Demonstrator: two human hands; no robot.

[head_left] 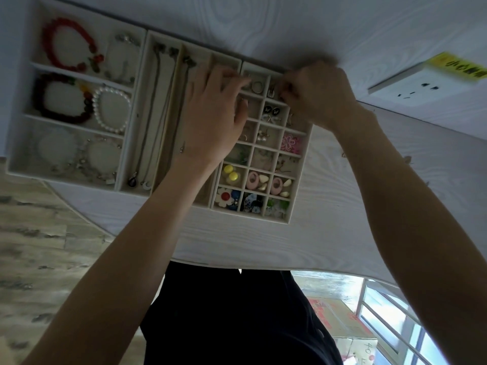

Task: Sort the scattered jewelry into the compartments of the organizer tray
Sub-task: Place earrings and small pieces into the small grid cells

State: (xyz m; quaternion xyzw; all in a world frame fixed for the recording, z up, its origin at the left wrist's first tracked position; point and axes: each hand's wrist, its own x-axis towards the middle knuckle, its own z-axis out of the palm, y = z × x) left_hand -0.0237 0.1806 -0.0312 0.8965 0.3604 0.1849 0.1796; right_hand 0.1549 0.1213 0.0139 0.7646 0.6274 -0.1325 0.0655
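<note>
On the far left, the big tray [15, 164] holds bracelets: a red bead bracelet [69, 43] at the top and a white pearl bracelet [112, 109] lower down. Next comes the long tray [147, 38] with thin necklaces [155, 106] lying lengthwise, top to bottom.

The left hand [213, 119] rests over the edge of the small-box tray [300, 175], fingers spread and loose, holding nothing I can see. A silver ring [256, 86] sits in a top box, just past its fingertips.

The right hand [313, 96] is at the top right corner of that tray, fingers curled tight as if pinching something tiny. It is too blurry to tell what. This hand looks nearer to the top row, so the drop is likely there.

A few small pieces [345, 154] lie on the white table [263, 241], to the right of the tray.
</note>
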